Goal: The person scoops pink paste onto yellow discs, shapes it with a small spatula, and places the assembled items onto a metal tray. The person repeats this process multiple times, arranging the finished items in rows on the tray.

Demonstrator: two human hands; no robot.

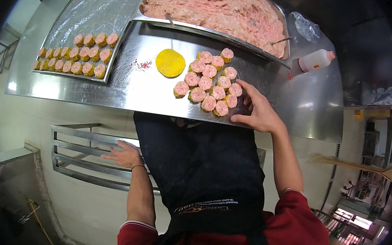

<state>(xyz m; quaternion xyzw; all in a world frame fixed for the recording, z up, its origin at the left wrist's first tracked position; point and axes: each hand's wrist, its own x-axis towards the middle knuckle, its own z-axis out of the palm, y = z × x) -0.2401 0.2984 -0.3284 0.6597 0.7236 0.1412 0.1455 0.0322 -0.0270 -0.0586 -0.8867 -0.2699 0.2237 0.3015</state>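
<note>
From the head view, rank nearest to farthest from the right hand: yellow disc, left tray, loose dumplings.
1. Loose dumplings: beside the right hand, on its left.
2. Yellow disc: left of the dumplings.
3. Left tray: left of the disc.

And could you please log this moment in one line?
right hand: open, beside dumplings | left hand: empty, off table | yellow disc: left of dumplings | pink filling: in tray beyond

Right hand [260,112] beside dumpling cluster [205,83] on steel table [309,111]; left hand [125,156] near metal rack [80,134].
</note>
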